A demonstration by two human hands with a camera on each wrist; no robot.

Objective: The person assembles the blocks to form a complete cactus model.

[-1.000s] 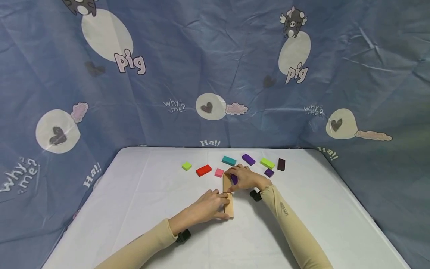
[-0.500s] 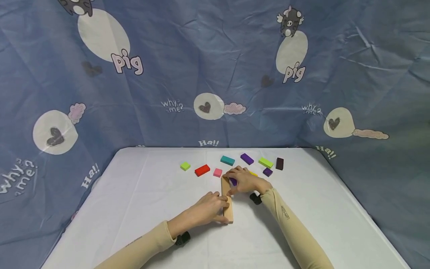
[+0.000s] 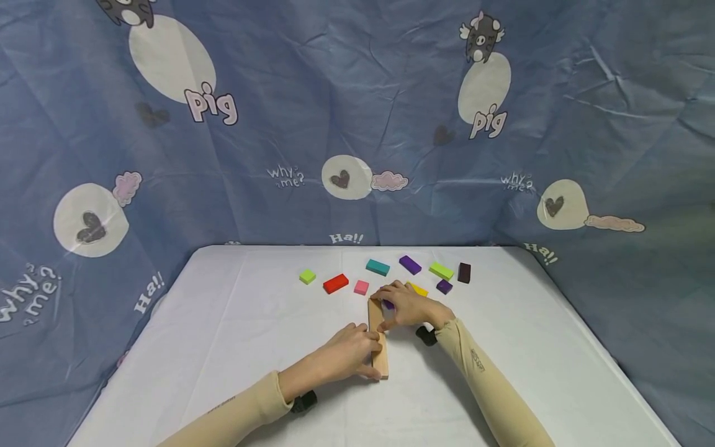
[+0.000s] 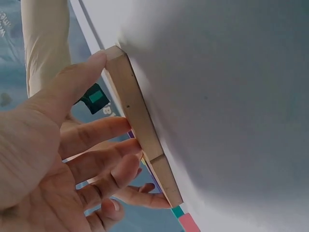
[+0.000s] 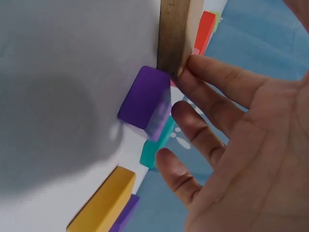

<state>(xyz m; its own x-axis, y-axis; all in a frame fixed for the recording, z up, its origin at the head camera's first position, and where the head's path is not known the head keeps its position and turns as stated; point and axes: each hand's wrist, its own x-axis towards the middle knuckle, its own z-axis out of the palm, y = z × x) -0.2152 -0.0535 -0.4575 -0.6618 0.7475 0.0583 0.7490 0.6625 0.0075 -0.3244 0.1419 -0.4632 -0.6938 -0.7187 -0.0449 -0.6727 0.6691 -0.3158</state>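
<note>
Two plain wooden blocks lie end to end in a line on the white table. My left hand [image 3: 347, 354] grips the near wooden block [image 3: 382, 361], its thumb at the near end and its fingers along the block, as the left wrist view shows. My right hand [image 3: 410, 305] holds the far wooden block [image 3: 375, 313] between thumb and fingers, with fingertips at the far end of the wood [image 5: 175, 34] in the right wrist view. Beside that end stands a purple block [image 5: 145, 99], partly under my right hand in the head view; the ring and little fingers hang free near it.
Behind the hands lie several coloured blocks: red [image 3: 336, 284], pink [image 3: 361, 287], teal [image 3: 378, 267], yellow [image 3: 418, 289], dark brown [image 3: 465, 272], two lime ones [image 3: 307, 276] and more purple ones [image 3: 410, 264]. A patterned blue cloth [image 3: 357, 124] hangs beyond the table.
Both hands and the two wooden blocks have slid a little toward me, the blocks staying in line. The yellow block has come into view behind my right hand.
</note>
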